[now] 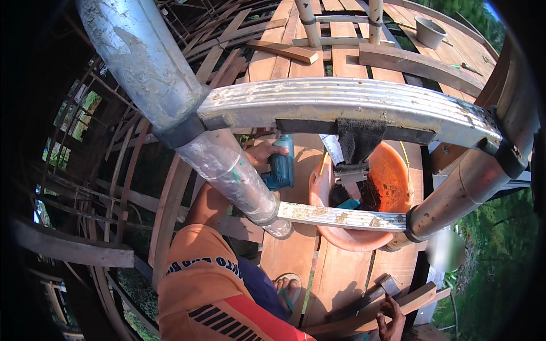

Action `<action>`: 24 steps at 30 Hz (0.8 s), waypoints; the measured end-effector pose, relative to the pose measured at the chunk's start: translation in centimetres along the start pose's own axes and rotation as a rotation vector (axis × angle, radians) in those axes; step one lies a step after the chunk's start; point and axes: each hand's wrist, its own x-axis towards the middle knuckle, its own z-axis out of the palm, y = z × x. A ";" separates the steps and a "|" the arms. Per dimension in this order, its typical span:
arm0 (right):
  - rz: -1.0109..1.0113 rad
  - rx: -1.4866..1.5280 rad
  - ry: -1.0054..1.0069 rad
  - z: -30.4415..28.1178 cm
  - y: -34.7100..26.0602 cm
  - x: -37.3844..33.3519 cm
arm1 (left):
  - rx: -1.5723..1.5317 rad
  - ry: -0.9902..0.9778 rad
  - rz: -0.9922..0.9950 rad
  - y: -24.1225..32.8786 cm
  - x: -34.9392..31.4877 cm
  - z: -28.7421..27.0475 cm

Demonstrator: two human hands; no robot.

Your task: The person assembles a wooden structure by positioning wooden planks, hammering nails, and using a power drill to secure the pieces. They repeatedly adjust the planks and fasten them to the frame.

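My left hand (pixel 266 152) reaches past the ladder's left leg and is closed around a teal power drill (pixel 281 166), just left of an orange bucket (pixel 325 230). Inside the bucket are dark and teal items that I cannot make out, plus brown debris. A black cloth strap (pixel 359 139) hangs off the ladder's upper rung (pixel 347 102) over the bucket. At the lower edge my right hand (pixel 391 319) has its fingers apart and bent, with nothing visible in them. Close by it, a hammer (pixel 389 286) lies beside a wooden beam (pixel 418 298).
The metal ladder's left leg (pixel 227 170) and lower rung (pixel 341 217) stand between me and the bucket. Planks (pixel 341 267) form the platform, with gaps along the left side. A grey bucket (pixel 430 33) stands at the far right. Greenery lies below the right edge.
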 end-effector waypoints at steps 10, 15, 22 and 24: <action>0.149 -0.274 0.347 0.7 9.4 -4.8 | 0.410 0.276 -0.050 -4.3 5.2 3.7; 0.255 -0.127 0.456 1.9 9.2 -2.8 | 0.608 0.381 -0.109 -4.0 5.2 4.8; 0.253 0.062 0.535 2.6 11.6 -0.1 | 0.544 0.172 -0.076 -2.9 4.6 3.4; 0.235 0.138 0.531 2.7 13.0 0.3 | 0.576 0.234 -0.038 -3.8 3.2 0.5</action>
